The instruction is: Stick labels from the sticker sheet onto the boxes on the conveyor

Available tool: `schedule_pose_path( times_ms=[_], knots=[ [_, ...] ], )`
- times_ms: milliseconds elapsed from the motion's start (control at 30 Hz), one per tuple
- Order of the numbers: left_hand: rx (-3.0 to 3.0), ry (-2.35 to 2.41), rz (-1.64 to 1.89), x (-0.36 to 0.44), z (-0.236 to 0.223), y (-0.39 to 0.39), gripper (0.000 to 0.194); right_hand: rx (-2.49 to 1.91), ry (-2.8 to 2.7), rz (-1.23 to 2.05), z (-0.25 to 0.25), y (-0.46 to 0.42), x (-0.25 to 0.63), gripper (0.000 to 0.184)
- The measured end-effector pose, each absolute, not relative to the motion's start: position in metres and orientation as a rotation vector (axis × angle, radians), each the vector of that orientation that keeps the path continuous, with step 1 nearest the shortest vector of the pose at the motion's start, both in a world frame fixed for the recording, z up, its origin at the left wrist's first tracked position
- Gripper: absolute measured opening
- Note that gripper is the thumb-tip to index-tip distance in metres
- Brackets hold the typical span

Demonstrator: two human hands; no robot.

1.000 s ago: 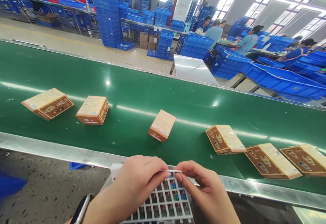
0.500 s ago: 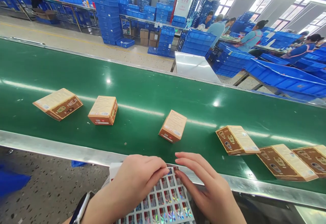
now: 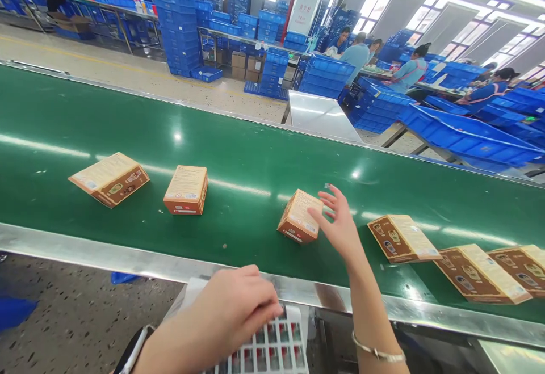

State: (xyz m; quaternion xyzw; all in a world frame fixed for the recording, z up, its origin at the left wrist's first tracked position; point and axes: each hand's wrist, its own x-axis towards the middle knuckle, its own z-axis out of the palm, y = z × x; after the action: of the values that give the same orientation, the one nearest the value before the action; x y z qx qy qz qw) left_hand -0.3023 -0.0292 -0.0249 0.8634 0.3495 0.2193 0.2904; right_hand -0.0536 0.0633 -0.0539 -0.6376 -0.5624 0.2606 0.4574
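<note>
My left hand (image 3: pixel 238 306) is closed at the near edge of the conveyor, its thumb and fingers pressed together on a white sheet of stickers (image 3: pixel 284 357). Rows of small shiny, reddish rectangles fill this sheet, and the hand covers part of it. Over the belt, my right hand (image 3: pixel 343 226) reaches out with fingers apart at the right side of a small brown and cream box (image 3: pixel 297 215). Its thumb overlaps the box top; whether they touch I cannot tell. A tiny clear piece, looking like a sticker (image 3: pixel 327 186), shows at a fingertip.
On the green conveyor belt (image 3: pixel 238 147) stand another box (image 3: pixel 186 189) and a tilted box (image 3: pixel 111 180) to the left. Several more boxes (image 3: pixel 402 239) lie to the right. Beyond are a metal table (image 3: pixel 321 114), blue crate stacks (image 3: pixel 174 22) and seated people (image 3: pixel 411 73).
My right hand has left the sticker sheet and moved forward to the middle box. My left hand stays on the sheet. The boxes at left and middle appear slightly further right.
</note>
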Motion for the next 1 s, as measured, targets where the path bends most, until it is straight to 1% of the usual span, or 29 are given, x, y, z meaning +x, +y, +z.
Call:
schedule_pose_path(
  times_ms=[67,100,167,233,333,367,400,467,533,667,867,1000],
  knots=[
    [2.337,0.803,0.642,-0.3,-0.029,-0.033,0.02,-1.517,-1.424,0.901,-0.06,0.079,-0.05,0.088],
    [2.369,0.773,0.664,-0.299,-0.031,-0.034,0.019,-1.466,-1.473,1.0,-0.061,0.081,-0.05,0.09],
    [2.467,0.77,0.643,-0.297,-0.033,-0.034,0.021,-1.359,-1.591,1.14,-0.059,0.076,-0.056,0.092],
    [2.557,0.81,0.595,-0.295,-0.036,-0.031,0.023,-1.29,-1.652,1.206,-0.054,0.064,-0.064,0.085],
    [2.633,0.85,0.579,-0.29,-0.043,-0.027,0.021,-1.308,-1.422,1.111,-0.052,0.044,-0.074,0.056],
    [2.649,0.851,0.584,-0.287,-0.047,-0.027,0.02,-1.342,-1.264,1.047,-0.053,0.037,-0.077,0.048],
    [2.665,0.848,0.586,-0.284,-0.051,-0.027,0.02,-1.38,-1.099,0.994,-0.054,0.031,-0.08,0.044],
    [2.696,0.839,0.6,-0.279,-0.056,-0.027,0.02,-1.442,-0.836,0.935,-0.058,0.019,-0.086,0.044],
    [2.723,0.823,0.608,-0.274,-0.06,-0.027,0.021,-1.475,-0.706,0.91,-0.061,0.01,-0.092,0.042],
    [2.739,0.797,0.587,-0.267,-0.063,-0.027,0.022,-1.485,-0.574,0.854,-0.062,0.002,-0.097,0.036],
    [2.747,0.739,0.602,-0.255,-0.07,-0.027,0.013,-1.525,-0.469,0.791,-0.06,-0.002,-0.093,0.035],
    [2.774,0.738,0.583,-0.246,-0.067,-0.027,0.016,-1.551,-0.453,0.727,-0.061,-0.004,-0.09,0.034]
  ],
)
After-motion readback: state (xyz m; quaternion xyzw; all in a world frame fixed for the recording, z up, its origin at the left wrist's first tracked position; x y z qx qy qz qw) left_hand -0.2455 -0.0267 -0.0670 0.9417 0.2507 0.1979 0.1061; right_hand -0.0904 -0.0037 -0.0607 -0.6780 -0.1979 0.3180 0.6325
